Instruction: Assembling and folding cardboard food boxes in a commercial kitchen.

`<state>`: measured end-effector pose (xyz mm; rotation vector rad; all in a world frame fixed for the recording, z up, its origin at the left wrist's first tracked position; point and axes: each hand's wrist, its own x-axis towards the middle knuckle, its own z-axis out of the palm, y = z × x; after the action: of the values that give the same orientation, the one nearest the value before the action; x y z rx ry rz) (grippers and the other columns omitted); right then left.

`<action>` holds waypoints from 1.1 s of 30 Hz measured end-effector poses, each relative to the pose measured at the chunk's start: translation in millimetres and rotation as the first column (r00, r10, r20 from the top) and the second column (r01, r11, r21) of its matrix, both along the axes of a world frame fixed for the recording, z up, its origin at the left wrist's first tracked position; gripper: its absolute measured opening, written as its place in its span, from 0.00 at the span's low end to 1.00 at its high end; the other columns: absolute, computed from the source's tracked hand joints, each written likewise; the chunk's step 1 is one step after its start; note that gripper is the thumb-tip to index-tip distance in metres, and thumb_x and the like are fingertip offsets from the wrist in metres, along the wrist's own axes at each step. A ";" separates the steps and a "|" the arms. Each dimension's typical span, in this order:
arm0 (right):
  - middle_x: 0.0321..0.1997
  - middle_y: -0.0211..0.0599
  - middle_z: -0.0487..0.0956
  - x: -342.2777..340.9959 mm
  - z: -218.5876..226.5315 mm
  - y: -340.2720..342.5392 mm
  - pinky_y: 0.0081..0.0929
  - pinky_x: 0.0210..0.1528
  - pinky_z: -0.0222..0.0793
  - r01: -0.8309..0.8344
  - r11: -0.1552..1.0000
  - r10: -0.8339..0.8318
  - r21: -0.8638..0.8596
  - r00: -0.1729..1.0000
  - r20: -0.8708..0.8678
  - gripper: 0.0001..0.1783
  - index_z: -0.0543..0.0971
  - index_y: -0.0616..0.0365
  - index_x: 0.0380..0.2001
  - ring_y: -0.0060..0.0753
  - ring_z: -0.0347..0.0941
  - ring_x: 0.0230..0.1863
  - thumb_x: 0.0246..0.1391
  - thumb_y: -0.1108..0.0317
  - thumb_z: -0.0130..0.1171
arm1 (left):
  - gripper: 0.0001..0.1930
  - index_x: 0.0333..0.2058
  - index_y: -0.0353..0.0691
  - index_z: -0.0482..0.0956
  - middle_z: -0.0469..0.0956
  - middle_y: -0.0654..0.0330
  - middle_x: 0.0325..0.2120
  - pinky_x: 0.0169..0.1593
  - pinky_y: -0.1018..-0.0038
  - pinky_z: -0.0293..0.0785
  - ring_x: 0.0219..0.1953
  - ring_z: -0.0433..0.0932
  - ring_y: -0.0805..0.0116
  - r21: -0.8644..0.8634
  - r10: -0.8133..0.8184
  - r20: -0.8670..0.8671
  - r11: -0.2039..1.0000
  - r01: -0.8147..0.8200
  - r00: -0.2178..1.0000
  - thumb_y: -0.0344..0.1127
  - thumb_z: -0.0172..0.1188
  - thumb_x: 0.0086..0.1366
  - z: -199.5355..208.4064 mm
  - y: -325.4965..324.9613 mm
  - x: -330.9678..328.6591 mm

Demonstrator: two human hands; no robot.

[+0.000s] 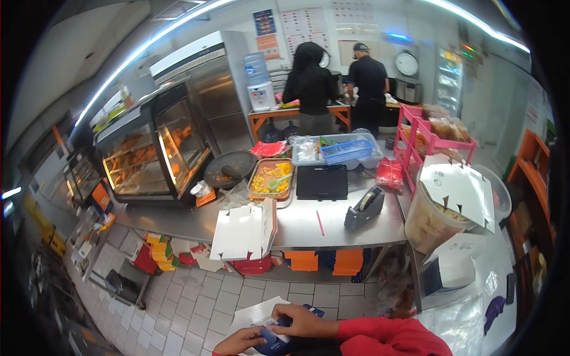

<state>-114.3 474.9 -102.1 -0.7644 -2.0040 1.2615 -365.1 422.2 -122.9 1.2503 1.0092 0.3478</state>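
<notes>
At the lower edge, my left hand [240, 342] and my right hand [303, 321] are close together on a white and dark blue cardboard food box [252, 314]. My left fingers pinch its blue part from the left. My right fingers curl over the same part from above, their tips partly hidden. The box looks partly folded, with a white panel sticking out beyond my hands. Ahead, on the near edge of the steel counter [303, 234], stands a stack of white folded cartons [242, 231].
On the counter are a tape dispenser [364, 207], a pink pen [320, 223], a black tray [322, 182], a food tray [270, 178] and a stone mortar [230, 169]. A heated display case [154, 145] stands left, a tub [433, 219] right. Two people work at the back.
</notes>
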 end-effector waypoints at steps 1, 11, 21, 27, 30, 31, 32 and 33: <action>0.29 0.39 0.72 -0.3 10.3 -6.0 0.34 0.39 0.62 0.086 0.996 -0.085 0.031 0.996 -0.029 0.18 0.70 0.58 0.30 0.43 0.68 0.33 0.50 0.55 0.62 | 0.13 0.48 0.32 0.74 0.76 0.63 0.43 0.53 0.77 0.66 0.45 0.73 0.75 -0.119 0.145 0.002 0.982 -0.144 0.989 0.28 0.54 0.66 4.1 -10.2 4.3; 0.32 0.40 0.72 -17.2 13.5 -34.3 0.31 0.37 0.65 -0.153 0.963 0.157 0.222 0.988 0.002 0.15 0.71 0.60 0.32 0.41 0.69 0.33 0.51 0.61 0.62 | 0.16 0.52 0.28 0.72 0.76 0.60 0.47 0.55 0.78 0.66 0.47 0.74 0.72 -0.422 0.505 0.170 0.814 -0.400 0.846 0.29 0.53 0.67 -35.7 -89.8 -0.2; 0.37 0.40 0.70 -69.9 10.6 -75.8 0.33 0.42 0.65 -0.596 0.784 0.581 0.173 0.803 0.132 0.14 0.72 0.59 0.35 0.42 0.69 0.41 0.56 0.59 0.57 | 0.16 0.52 0.29 0.72 0.77 0.62 0.45 0.52 0.80 0.67 0.46 0.74 0.76 -0.447 0.634 0.254 0.746 -0.493 0.730 0.30 0.52 0.68 -50.7 -184.5 -26.0; 0.38 0.41 0.69 -123.3 -1.5 -135.6 0.34 0.44 0.64 -0.820 0.543 0.804 0.181 0.570 0.168 0.15 0.71 0.58 0.38 0.45 0.68 0.43 0.56 0.58 0.58 | 0.18 0.53 0.31 0.72 0.76 0.65 0.43 0.50 0.83 0.65 0.45 0.71 0.80 -0.351 0.666 0.131 0.724 -0.594 0.734 0.35 0.53 0.68 -22.7 -268.7 -40.4; 0.38 0.42 0.72 -144.3 -8.3 -167.9 0.36 0.42 0.65 -0.823 0.560 0.811 0.095 0.568 0.139 0.18 0.72 0.58 0.37 0.47 0.70 0.41 0.54 0.54 0.60 | 0.19 0.53 0.34 0.72 0.75 0.65 0.42 0.51 0.83 0.63 0.48 0.70 0.79 -0.335 0.700 0.197 0.706 -0.624 0.686 0.39 0.52 0.69 -10.7 -307.7 -49.8; 0.36 0.43 0.74 -151.5 -10.4 -180.4 0.37 0.40 0.66 -0.789 0.612 0.781 0.052 0.614 0.116 0.20 0.73 0.58 0.36 0.48 0.71 0.39 0.54 0.52 0.60 | 0.19 0.53 0.35 0.72 0.75 0.65 0.43 0.52 0.83 0.62 0.50 0.69 0.77 -0.349 0.712 0.229 0.697 -0.627 0.664 0.40 0.51 0.69 4.0 -319.4 -52.6; 0.36 0.43 0.74 -158.4 -5.0 -191.2 0.37 0.40 0.66 -0.798 0.600 0.790 0.049 0.601 0.117 0.20 0.73 0.58 0.36 0.48 0.71 0.39 0.54 0.52 0.60 | 0.19 0.53 0.35 0.72 0.75 0.65 0.43 0.52 0.83 0.62 0.50 0.69 0.77 -0.351 0.722 0.230 0.687 -0.637 0.652 0.40 0.51 0.69 15.8 -330.7 -55.8; 0.31 0.41 0.74 -166.0 4.0 -200.2 0.35 0.37 0.67 -0.819 0.574 0.784 -0.005 0.548 0.291 0.20 0.74 0.59 0.31 0.46 0.71 0.33 0.53 0.51 0.61 | 0.19 0.52 0.35 0.72 0.75 0.64 0.42 0.54 0.79 0.62 0.50 0.70 0.74 -0.201 0.721 0.156 0.693 -0.693 0.675 0.42 0.50 0.70 26.8 -341.2 -59.6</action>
<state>-280.3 274.7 -98.1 0.1630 -2.7863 1.5240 -424.8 81.0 -96.1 0.6249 1.2732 0.9987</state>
